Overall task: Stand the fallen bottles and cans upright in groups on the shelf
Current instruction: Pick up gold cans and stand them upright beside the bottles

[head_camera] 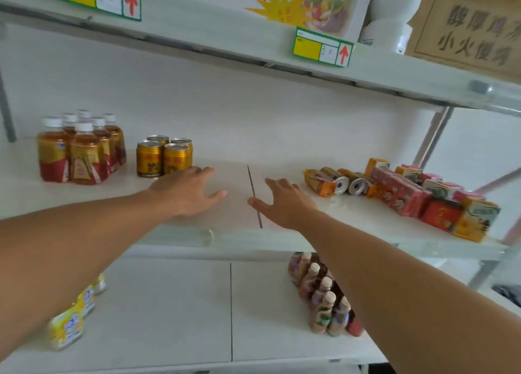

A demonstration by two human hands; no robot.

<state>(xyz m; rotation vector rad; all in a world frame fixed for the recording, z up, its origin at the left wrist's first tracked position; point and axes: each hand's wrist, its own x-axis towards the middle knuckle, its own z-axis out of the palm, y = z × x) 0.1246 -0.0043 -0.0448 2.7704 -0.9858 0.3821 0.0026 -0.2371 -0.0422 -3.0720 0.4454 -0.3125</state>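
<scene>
On the middle shelf, several tea bottles with white caps stand upright in a group at the left. Beside them several gold cans stand upright in a cluster. At the right, two gold cans lie on their sides with their ends facing me, next to a fallen orange bottle. My left hand hovers open over the shelf just right of the standing cans. My right hand is open too, stretched toward the fallen cans and a short way left of them. Neither hand holds anything.
Red and orange drink cartons lie in a heap at the shelf's right end. The lower shelf holds upright small bottles at the right and yellow bottles at the left. Price tags hang from the upper shelf edge.
</scene>
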